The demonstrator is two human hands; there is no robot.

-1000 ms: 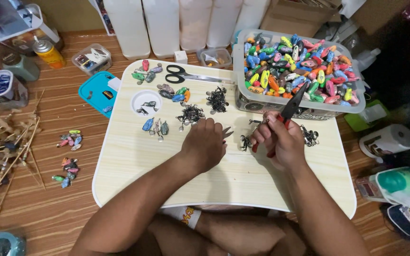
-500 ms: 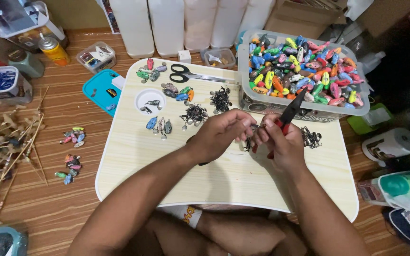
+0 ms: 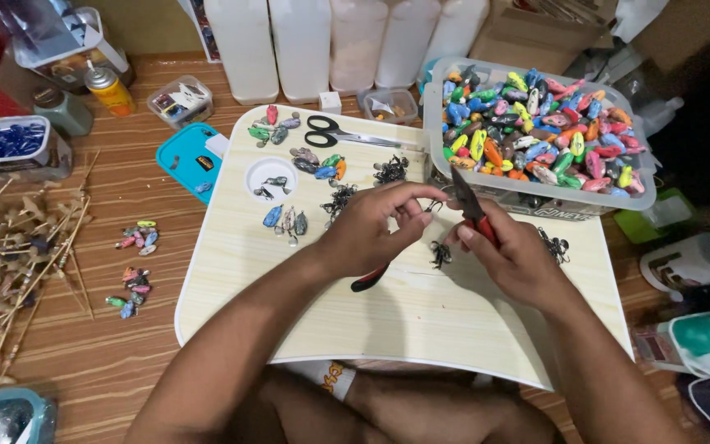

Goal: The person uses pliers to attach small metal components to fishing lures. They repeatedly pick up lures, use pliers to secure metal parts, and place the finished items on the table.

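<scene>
Tray table (image 3: 306, 312): pliers (image 3: 472, 205) in right hand (image 3: 513, 261).

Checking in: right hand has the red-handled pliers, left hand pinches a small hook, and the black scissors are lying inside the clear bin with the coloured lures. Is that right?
Not quite. In the head view the black scissors lie on the light wooden lap table, left of the clear bin, not inside it. The rest holds: the right hand has the red-handled pliers, and the left hand pinches a small hook.
</scene>
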